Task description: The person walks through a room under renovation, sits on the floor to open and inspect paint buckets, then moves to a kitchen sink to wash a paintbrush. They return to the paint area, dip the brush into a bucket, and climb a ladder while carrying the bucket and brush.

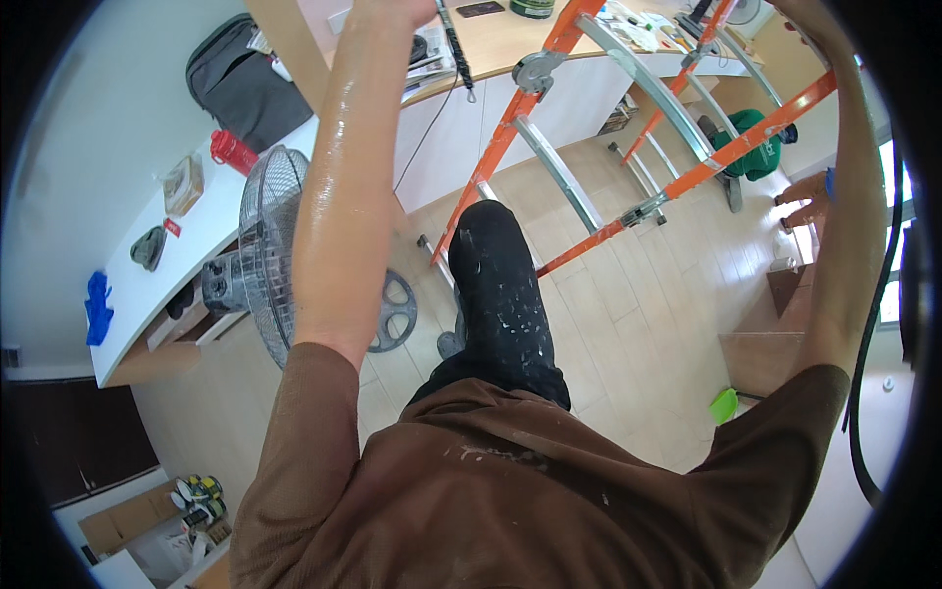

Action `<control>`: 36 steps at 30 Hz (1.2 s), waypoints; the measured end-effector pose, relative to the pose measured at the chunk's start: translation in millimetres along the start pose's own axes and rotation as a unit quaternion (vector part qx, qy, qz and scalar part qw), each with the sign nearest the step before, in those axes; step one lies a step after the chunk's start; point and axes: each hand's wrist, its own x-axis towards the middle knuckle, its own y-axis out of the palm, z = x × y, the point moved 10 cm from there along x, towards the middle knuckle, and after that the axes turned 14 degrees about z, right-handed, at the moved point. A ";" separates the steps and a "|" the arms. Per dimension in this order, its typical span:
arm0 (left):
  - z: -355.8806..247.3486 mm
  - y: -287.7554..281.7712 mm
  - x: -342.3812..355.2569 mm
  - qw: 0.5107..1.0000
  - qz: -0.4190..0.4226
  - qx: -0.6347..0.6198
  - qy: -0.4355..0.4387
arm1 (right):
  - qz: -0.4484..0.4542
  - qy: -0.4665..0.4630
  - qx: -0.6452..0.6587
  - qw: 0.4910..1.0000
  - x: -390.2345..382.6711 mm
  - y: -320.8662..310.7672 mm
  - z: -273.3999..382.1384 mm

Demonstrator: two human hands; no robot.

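Observation:
Both my arms are raised, and both hands are largely cut off by the top edge. Of my left hand only the wrist side shows, its fingers out of sight. Close beside it hangs a thin black rod with a metal hook at its end; whether the hand touches it is hidden. My right hand sits at the upper right corner, its grip not readable. Below and left of it leans an orange folding ladder with silver rungs. My bent leg in paint-spattered black trousers is beside the ladder.
A floor fan stands under my left forearm. On the white counter lie a red bottle, a dark bag and a blue cloth. A person in green crouches beyond the ladder; another person is farther right.

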 end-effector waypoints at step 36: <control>-31.8 85.4 215.5 0.983 -0.175 -0.011 -0.045 | -0.012 0.246 0.042 0.968 -11.6 -2.9 2.1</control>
